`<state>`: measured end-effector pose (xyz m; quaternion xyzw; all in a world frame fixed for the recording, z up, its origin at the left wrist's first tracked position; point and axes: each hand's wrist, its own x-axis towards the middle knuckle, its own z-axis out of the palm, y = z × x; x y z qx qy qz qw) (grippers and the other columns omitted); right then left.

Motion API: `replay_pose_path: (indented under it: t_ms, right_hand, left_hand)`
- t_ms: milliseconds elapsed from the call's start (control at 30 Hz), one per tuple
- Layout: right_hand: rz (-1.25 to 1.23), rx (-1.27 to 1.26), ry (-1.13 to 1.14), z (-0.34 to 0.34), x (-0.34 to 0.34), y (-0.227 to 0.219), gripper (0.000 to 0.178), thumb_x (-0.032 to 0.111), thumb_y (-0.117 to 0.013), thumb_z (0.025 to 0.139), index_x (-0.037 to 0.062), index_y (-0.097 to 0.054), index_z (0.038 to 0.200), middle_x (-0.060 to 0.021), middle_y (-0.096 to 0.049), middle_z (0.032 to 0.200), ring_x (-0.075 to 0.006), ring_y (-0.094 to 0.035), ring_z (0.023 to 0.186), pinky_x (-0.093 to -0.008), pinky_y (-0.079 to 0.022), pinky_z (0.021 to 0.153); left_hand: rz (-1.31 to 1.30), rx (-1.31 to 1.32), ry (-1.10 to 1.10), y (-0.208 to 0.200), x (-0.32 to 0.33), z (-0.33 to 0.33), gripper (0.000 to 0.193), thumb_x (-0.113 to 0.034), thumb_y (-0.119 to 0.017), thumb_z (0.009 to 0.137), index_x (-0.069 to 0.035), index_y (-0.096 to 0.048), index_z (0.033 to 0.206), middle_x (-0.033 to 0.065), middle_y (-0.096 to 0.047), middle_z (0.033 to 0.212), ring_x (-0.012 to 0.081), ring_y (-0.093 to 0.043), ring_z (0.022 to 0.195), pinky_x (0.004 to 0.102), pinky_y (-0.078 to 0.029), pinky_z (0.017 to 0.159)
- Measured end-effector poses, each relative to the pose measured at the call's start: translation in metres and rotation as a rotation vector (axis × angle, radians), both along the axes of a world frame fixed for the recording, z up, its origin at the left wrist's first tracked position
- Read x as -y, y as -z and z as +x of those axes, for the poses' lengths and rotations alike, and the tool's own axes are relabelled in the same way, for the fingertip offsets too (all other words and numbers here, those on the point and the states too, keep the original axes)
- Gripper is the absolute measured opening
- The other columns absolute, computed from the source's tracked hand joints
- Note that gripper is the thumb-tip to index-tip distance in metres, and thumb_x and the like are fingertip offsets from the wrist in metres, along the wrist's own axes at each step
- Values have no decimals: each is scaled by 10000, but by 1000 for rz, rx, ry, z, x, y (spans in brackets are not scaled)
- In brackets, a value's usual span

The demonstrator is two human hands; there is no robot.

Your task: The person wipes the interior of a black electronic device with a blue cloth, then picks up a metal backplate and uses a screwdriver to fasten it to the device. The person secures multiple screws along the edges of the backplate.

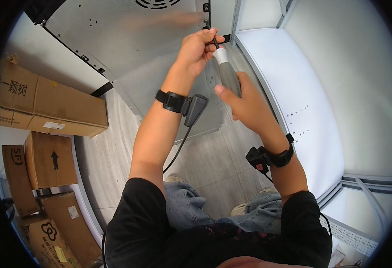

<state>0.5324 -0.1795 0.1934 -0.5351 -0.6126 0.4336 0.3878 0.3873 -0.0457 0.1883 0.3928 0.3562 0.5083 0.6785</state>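
A screwdriver (pixel 227 73) with a thick grey handle, a white collar and a dark shaft points away from me, its tip at the right edge of a large grey metal panel (pixel 129 58). My right hand (pixel 245 102) is closed round the rear of the handle, thumb along its side. Farther up, my left hand (pixel 200 49) pinches the dark shaft just beyond the collar. The tip is close to a small screw or hole (pixel 207 21) at the panel's edge; whether they touch I cannot tell. A blurred reflection of the hand shows on the metal.
Cardboard boxes (pixel 52 158) are stacked on the left. A white shelf (pixel 294 89) on the right holds several small screws (pixel 299 119) in rows. Grey plank flooring (pixel 214 161) lies below. Each wrist carries a strapped black device (pixel 196 109) with a cable.
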Motion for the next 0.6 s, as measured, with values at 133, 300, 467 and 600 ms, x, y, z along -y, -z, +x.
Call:
replay_pose_path:
  t_ms: [133, 300, 467, 600]
  right_hand:
    - [228, 110, 215, -9, 6, 2, 434, 333, -641, 860, -25, -474, 1037, -114, -610, 726, -229, -610, 642, -345, -468, 618]
    - [-79, -189, 117, 1, -4, 2, 349, 315, -590, 890, -2, -479, 984, -89, -590, 666, -155, -559, 554, -288, -434, 528]
    - [-335, -542, -84, 10, -7, -5, 354, 380, -499, 932, 27, -504, 939, -65, -585, 656, -109, -473, 438, -261, -376, 435]
    - [-383, -501, -225, 15, -12, -6, 365, 379, -536, 919, 21, -500, 976, -65, -578, 661, -103, -471, 440, -265, -383, 436]
  left_hand:
    - [14, -39, -6, -1, 2, 2, 140, -159, -532, 955, -43, -590, 1006, 69, -666, 850, 103, -588, 645, 236, -486, 567]
    - [33, 35, 145, -10, 12, -3, 223, -203, -472, 982, -26, -591, 1048, 77, -671, 856, 105, -597, 694, 238, -482, 588]
    - [50, -4, 118, -2, 7, -6, 243, -218, -462, 985, -23, -595, 1046, 75, -671, 863, 126, -602, 713, 245, -481, 612]
    - [20, -74, -9, 0, 4, -3, 216, -245, -544, 955, -39, -607, 966, 45, -645, 809, 126, -605, 714, 253, -478, 616]
